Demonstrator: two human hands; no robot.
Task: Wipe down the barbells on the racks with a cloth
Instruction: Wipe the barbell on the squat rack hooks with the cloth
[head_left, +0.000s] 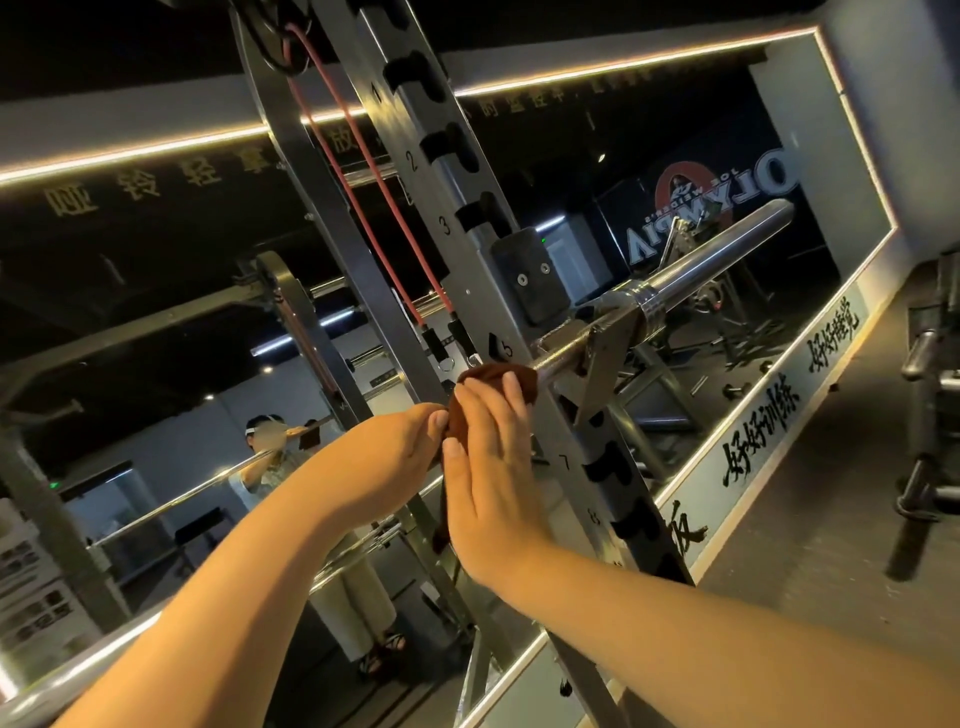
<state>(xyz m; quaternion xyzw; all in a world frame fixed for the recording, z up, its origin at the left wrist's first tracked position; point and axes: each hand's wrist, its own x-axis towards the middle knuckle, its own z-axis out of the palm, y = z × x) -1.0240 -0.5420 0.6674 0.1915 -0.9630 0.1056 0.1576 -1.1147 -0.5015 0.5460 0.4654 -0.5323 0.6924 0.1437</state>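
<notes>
Barbell (717, 260) one, cloth (498, 376) one, left hand (400, 447) pinching, right hand (493, 467) pressing

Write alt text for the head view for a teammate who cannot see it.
Two bare hands hold a brown cloth against a chrome barbell racked on a numbered upright: the left hand pinches the cloth, the right hand presses straight fingers on it. A red resistance band hangs beside the upright, with a wall mirror behind.
</notes>
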